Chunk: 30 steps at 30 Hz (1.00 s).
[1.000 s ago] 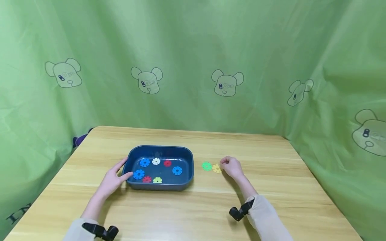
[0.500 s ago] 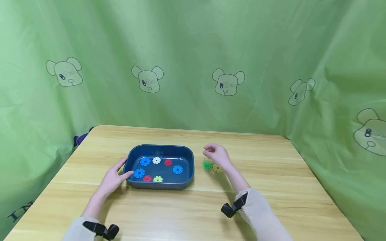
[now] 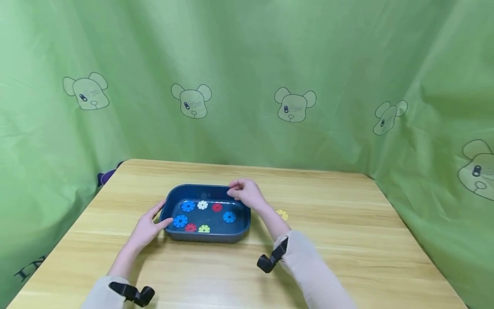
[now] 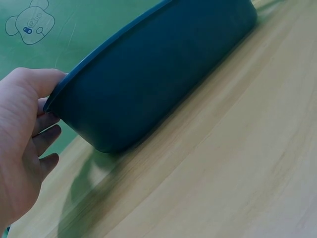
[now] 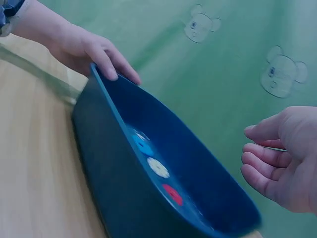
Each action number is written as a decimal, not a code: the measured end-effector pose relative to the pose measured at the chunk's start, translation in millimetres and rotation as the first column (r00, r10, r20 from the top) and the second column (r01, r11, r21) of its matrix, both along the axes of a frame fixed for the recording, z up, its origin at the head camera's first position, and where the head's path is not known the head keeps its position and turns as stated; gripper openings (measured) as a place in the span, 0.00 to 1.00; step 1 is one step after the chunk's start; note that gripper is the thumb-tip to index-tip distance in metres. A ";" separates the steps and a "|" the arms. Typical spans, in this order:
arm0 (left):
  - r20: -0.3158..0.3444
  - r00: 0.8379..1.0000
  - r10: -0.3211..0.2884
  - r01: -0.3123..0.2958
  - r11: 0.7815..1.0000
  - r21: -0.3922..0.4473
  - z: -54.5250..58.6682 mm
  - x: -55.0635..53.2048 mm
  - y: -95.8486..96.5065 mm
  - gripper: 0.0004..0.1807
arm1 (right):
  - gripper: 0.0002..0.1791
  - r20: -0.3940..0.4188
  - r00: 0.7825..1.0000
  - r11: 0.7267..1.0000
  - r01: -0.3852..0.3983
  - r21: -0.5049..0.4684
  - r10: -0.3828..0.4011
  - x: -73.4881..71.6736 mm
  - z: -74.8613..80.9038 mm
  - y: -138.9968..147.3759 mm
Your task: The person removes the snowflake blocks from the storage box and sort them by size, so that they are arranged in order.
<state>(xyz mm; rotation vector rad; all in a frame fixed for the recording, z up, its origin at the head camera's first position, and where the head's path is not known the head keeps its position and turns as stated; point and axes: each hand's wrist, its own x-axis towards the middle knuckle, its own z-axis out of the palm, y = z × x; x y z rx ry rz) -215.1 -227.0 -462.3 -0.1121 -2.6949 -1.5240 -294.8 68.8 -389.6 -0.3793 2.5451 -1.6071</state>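
Observation:
At the left end of the dark blue plastic bin [image 3: 208,236], my left hand [image 3: 146,229] grips the rim, thumb on the inner side and fingers outside. My right hand [image 3: 247,194] hovers over the bin's far right corner, thumb and fingertips together. A bit of red shows between them, apparently a small red disc mostly hidden by the fingers. Notched plastic snowflake discs lie flat inside the bin: several blue discs [image 3: 229,217], a white disc [image 3: 202,205], red discs [image 3: 217,207] and a yellow-green disc [image 3: 204,228].
To the right of the bin, a yellow snowflake disc [image 3: 282,214] lies on the wooden table [image 3: 347,240], partly behind my right forearm. Behind the table hangs a green curtain [image 3: 239,141] with printed bear heads. Something purple [image 3: 107,176] pokes out past the far left edge.
My right hand has risen from beside the yellow disc and moved left over the bin. My forearm now covers the green disc's spot. The left hand keeps its grip on the rim.

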 end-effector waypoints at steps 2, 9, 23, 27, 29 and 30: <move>-0.009 1.000 -0.004 0.004 1.000 -0.005 -0.8 0.1 0.3 0.38 | 0.14 0.018 1.000 1.000 -0.024 0.003 0.024 -0.2 -1.7 -11.4; -0.001 1.000 0.002 -0.002 1.000 0.001 -3.4 1.0 1.5 0.38 | 0.14 0.058 0.993 0.994 -0.103 0.024 0.102 2.6 -12.2 -48.4; 0.001 1.000 0.006 -0.006 1.000 -0.007 -2.5 -1.0 1.2 0.37 | 0.15 0.083 0.991 0.991 -0.114 0.069 0.108 10.0 -42.5 -100.7; -0.014 1.000 0.005 -0.005 1.000 -0.013 0.0 -0.3 1.1 0.37 | 0.16 0.081 0.991 0.984 -0.117 0.133 0.107 10.9 -50.5 -110.9; -0.020 1.000 0.007 -0.007 1.000 -0.017 0.4 0.0 0.7 0.37 | 0.16 0.063 0.992 0.976 -0.123 0.182 0.114 11.2 -53.5 -115.6; -0.021 1.000 0.007 -0.007 1.000 -0.015 0.3 -0.1 0.4 0.37 | 0.16 0.051 0.992 0.969 -0.126 0.214 0.118 11.3 -54.8 -117.7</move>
